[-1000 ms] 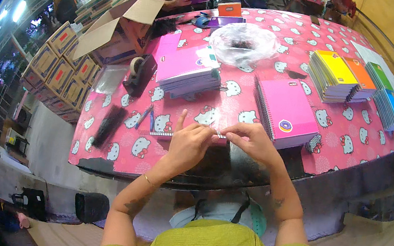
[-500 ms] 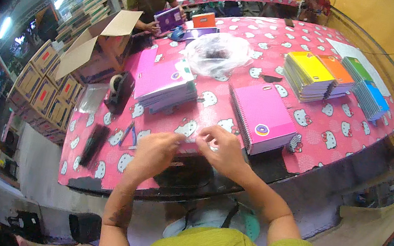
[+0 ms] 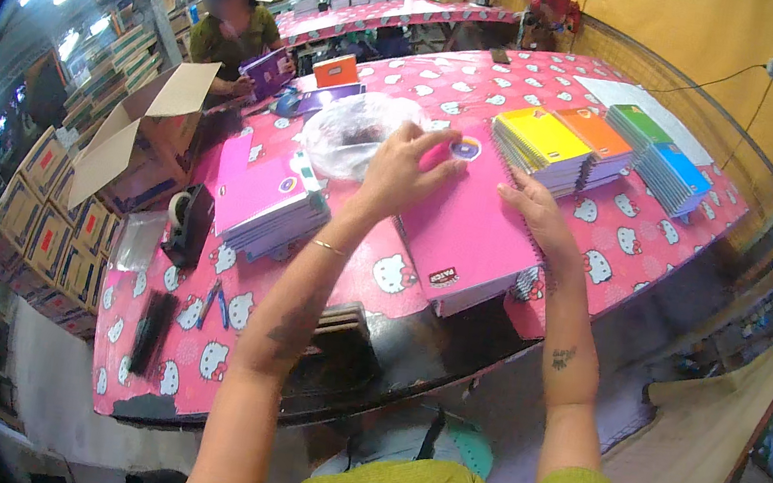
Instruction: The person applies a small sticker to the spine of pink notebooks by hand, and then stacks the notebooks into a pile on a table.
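Observation:
A pink spiral notebook (image 3: 468, 223) lies on top of a stack at the middle of the table, its round sticker at the far end and its coil along the right edge. My right hand (image 3: 537, 213) grips that coil edge, thumb on the cover and fingers at the side. Over the far left part of the cover is my left hand (image 3: 407, 167), open, with thumb and forefinger apart near the sticker. Whether its fingertips touch the cover, I cannot tell. Another stack of pink notebooks (image 3: 265, 195) stands to the left. Behind my left hand lies a crumpled clear plastic bag (image 3: 347, 132).
Yellow notebooks (image 3: 544, 137), orange notebooks (image 3: 599, 133), green notebooks (image 3: 638, 124) and blue notebooks (image 3: 673, 173) stand at the right. Left are a tape dispenser (image 3: 183, 228), blue-handled pliers (image 3: 216, 305) and an open carton (image 3: 159, 135). A co-worker (image 3: 233, 32) holds a purple notebook across the table.
Both hands have moved from the table's front edge forward and right to the middle stack. Its top notebook now shows the sticker far and the coil right, instead of sticker near and coil left.

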The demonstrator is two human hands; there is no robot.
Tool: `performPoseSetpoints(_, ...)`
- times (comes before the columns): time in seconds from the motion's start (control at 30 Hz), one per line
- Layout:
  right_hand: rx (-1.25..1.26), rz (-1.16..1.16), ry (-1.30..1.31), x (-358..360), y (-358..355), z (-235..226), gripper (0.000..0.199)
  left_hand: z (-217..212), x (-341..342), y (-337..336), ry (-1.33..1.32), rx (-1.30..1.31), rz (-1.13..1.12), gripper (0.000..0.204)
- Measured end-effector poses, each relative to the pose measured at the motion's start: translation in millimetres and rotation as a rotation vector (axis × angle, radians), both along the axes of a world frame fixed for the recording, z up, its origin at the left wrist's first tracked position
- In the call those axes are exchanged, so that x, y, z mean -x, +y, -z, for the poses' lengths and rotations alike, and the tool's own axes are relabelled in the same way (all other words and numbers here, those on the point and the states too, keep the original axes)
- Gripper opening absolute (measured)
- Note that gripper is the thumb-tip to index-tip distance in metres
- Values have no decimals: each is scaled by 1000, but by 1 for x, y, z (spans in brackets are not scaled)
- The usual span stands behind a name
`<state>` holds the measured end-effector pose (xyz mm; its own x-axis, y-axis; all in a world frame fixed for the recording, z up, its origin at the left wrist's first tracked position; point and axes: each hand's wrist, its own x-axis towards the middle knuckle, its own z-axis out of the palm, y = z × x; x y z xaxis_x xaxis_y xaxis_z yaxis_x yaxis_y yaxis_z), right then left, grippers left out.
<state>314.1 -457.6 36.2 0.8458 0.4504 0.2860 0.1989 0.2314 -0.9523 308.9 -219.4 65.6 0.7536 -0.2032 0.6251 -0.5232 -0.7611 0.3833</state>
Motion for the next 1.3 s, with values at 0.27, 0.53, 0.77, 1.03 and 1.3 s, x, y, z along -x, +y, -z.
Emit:
performPoseSetpoints(0.27,631,778,-865,28,31,80,44,111,-50,6,332,-306,-159,70)
performPoseSetpoints(0.53,529,846,-935,49,64,129,29,98,-65,0,462,-163,-119,52)
performPoseSetpoints(0.77,612,749,-818,53,50,120,31,73,-35,106,28,-38,-51,37)
performPoseSetpoints(1.03,302,605,-879,118,102,85,26,96,110,258,74,-429,-508,27)
performPoseSetpoints(1.3,155,395,-506,128,155,66,63,-11,172,155,-285,-351,-455,38)
